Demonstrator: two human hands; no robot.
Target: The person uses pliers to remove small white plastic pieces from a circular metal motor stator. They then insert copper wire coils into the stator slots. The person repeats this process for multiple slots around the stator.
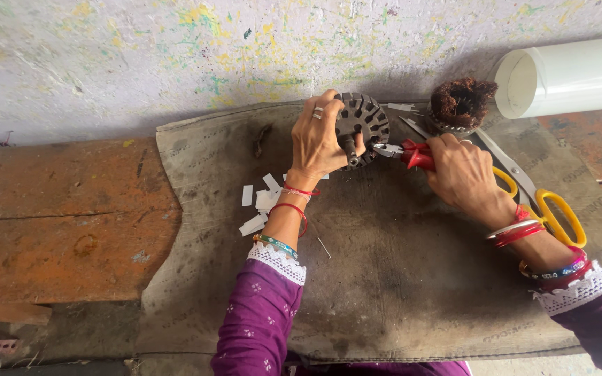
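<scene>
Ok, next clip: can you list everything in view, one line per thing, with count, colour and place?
slotted metal core: one, dark grey, held upright at the top middle of the mat
pliers: one, red handles, tips at the core's right edge
scissors: one, yellow handles, on the mat under the right wrist
wire bundle: one, brown, on the mat's top right
pipe: one, white, lying at upper right
paper strips: several, white, on the mat left of the left wrist
mat: one, grey-brown, over the floor
slab: one, orange-brown, left of the mat
left hand: grips the core
right hand: grips the pliers
</scene>
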